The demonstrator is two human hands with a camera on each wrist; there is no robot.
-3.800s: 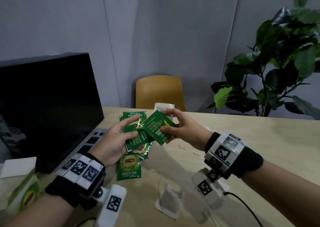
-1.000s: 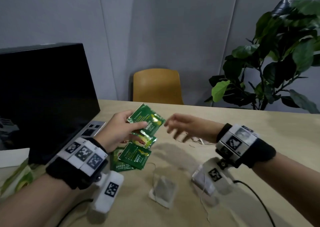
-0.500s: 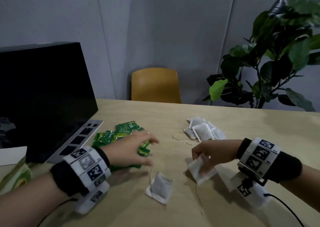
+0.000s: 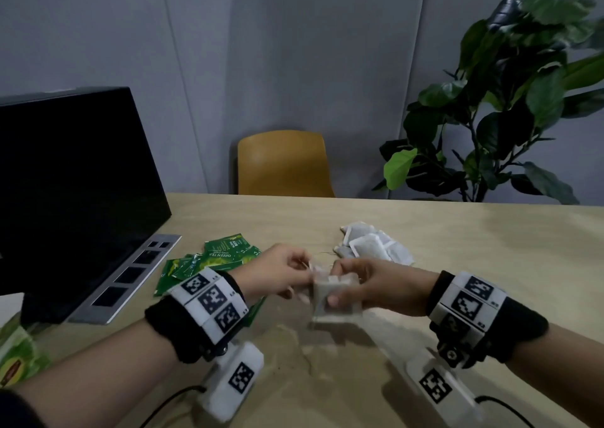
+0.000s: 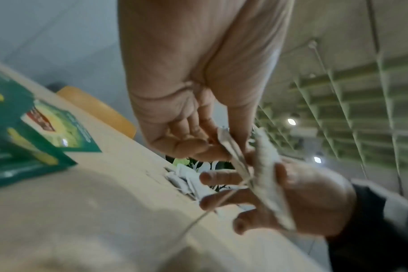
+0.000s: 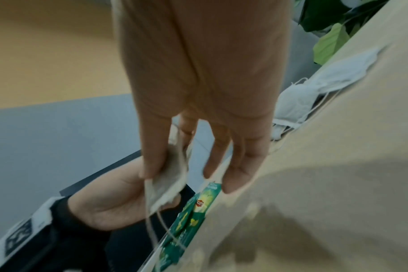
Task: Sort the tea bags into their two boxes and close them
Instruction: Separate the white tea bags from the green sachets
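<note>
Item: unwrapped paper tea bags [image 4: 336,297], a small stack held above the desk [image 4: 457,238] between both hands; right hand [image 4: 369,288] grips the stack, thumb in front, fingers behind; left hand [image 4: 277,274] pinches its near edge, strings [image 5: 198,219] dangling below. Beyond the right hand: loose pile of paper bags [image 4: 372,244]. Beside the left hand: green tea sachets [image 4: 225,254]. Left of the left forearm: green tea box [image 4: 19,355], partly out of view. Risk: trailing strings may snag and drag bags off the stack; a light pinch may let bags slip.

Dim light, motion blur, edge distortion
</note>
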